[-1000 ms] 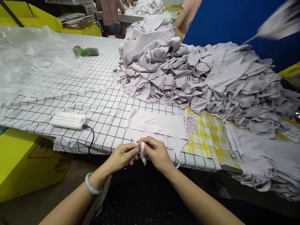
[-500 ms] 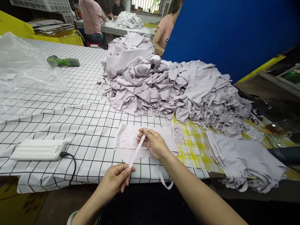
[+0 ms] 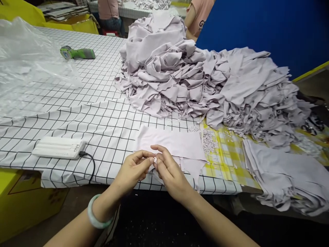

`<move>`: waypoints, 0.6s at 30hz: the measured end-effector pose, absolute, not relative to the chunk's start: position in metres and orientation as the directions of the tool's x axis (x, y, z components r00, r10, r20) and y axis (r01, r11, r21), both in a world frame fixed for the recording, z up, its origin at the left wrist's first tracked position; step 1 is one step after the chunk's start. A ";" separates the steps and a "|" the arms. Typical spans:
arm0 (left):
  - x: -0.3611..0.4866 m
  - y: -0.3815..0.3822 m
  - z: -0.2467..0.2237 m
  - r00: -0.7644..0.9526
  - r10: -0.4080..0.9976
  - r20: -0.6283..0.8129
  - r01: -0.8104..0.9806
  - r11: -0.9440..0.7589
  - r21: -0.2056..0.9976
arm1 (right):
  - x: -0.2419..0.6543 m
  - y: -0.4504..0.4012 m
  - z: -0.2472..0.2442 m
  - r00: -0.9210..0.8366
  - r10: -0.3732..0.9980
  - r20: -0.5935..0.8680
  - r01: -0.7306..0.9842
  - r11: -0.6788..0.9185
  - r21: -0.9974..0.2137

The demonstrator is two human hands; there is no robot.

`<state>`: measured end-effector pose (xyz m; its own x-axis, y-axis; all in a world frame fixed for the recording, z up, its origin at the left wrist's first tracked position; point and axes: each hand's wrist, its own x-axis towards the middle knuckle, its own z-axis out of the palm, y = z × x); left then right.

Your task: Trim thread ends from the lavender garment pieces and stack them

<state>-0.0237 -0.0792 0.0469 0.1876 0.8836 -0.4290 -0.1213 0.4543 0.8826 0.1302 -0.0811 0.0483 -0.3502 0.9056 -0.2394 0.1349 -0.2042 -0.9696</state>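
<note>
My left hand [image 3: 136, 168] and my right hand [image 3: 168, 171] meet fingertip to fingertip just above the table's front edge. Both are closed in a pinch on a narrow pale strap [image 3: 155, 160], of which only a small white bit shows between the fingers; the rest is hidden by the hands. Right behind them a flat pale lilac fabric piece [image 3: 172, 140] lies on the checked cloth, with a lower layer sticking out toward the edge. Small pale bits [image 3: 209, 140] are scattered to its right.
A large heap of lilac fabric pieces [image 3: 164, 72] fills the table's back and right. A neat fabric stack [image 3: 282, 171] hangs over the right edge. On the left are a white power bank [image 3: 59, 147] with a cable, a green cutter [image 3: 78, 53] and clear plastic [image 3: 33, 65]. People sit beyond.
The strap was stretched between my hands; now they have come together, bunched at its end. My left hand moved up and toward the right one. The view has tilted down and shifted.
</note>
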 end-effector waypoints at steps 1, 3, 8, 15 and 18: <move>-0.023 -0.080 0.046 0.194 0.882 -0.429 -0.118 0.455 0.883 | 0.131 -0.083 0.047 -0.345 0.910 -0.229 0.172 -0.179 -0.969; -0.022 -0.082 0.044 0.195 0.905 -0.379 -0.079 0.400 0.913 | 0.130 -0.087 0.044 -0.323 0.923 -0.209 0.204 -0.147 -0.968; -0.019 -0.092 0.041 0.183 0.972 -0.147 0.291 0.089 0.953 | 0.130 -0.103 0.035 -0.274 0.924 -0.265 0.148 -0.232 -0.961; -0.025 -0.067 0.031 0.355 0.934 0.024 0.460 -0.197 0.866 | 0.145 -0.097 0.036 -0.183 0.915 -0.361 0.128 -0.342 -0.931; -0.031 -0.043 0.015 0.426 0.886 0.183 0.560 -0.417 0.716 | 0.146 -0.079 0.035 -0.097 0.849 -0.519 0.030 -0.518 -0.855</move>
